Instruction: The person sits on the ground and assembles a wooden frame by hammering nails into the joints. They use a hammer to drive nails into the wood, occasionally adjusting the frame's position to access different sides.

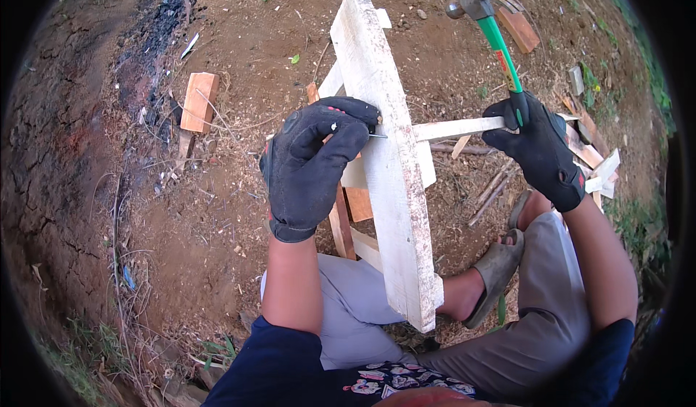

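A: Whitewashed timber, rough-sawn: the long plank [388, 167] stands on edge, running away from the person's knees. Left hand [313, 164], black-gloved, is closed around a nail [377, 136], pinching it against the plank's left face, point toward the wood.

B: Presumably held there to keep the nail square to the face. Right hand?

A: Right hand [538, 149], also gloved, is clamped on the lower end of the hammer [493, 40], right of the plank. Green handle, steel head raised up beyond the plank's far end. The hands sit well apart, one on each side of the plank.

B: Low grip gives a longer swing, one would judge. What carries the plank?

A: A thinner white slat [464, 127] crosses under it to the right; reddish pieces show beneath on the left. The person's sandalled foot [496, 265] rests just right of the plank's near end.

B: Surroundings?

A: Bare soil [217, 211] with sawdust; a reddish wood block [199, 101] well left of the plank, offcuts [591, 157] scattered far right.
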